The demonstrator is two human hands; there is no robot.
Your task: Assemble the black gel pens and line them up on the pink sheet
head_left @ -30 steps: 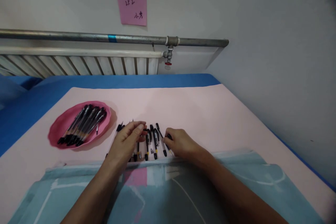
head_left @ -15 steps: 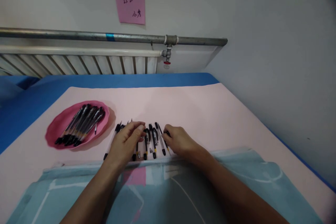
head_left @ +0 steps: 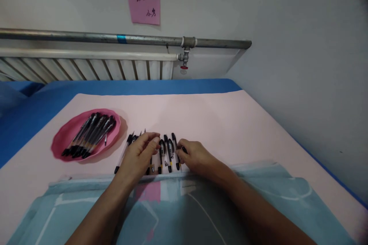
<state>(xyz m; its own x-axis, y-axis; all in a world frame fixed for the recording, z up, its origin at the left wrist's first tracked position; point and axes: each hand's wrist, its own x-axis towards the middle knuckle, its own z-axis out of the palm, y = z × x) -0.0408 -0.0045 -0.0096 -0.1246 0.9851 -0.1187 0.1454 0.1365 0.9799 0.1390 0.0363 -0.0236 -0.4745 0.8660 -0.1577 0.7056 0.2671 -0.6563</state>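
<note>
Several clear-barrelled pens with black ends (head_left: 168, 157) lie side by side before me, with black caps (head_left: 170, 146) and small metal tips (head_left: 166, 163) among them. My left hand (head_left: 140, 151) hovers over the row's left part, fingers loosely curved and apart from the thumb; it covers some pens. At the row's right end, my right hand (head_left: 195, 155) is closed on a small black piece that looks like a pen cap (head_left: 184, 149). Its fingertips are close beside the rightmost pen (head_left: 174, 147); whether they touch it, I cannot tell.
A pink scalloped tray (head_left: 61, 138) holding a bundle of pens (head_left: 90, 136) stands to the left on the pink tabletop (head_left: 218, 118). Light-blue patterned cloth (head_left: 86, 210) lies along the near edge. Behind are a radiator (head_left: 126, 69), a metal pipe (head_left: 86, 37) and a wall (head_left: 304, 46).
My right hand has shifted slightly left towards the rightmost pen, and the black piece in its fingers shows more. My left hand stays nearly in place. The view has moved a little.
</note>
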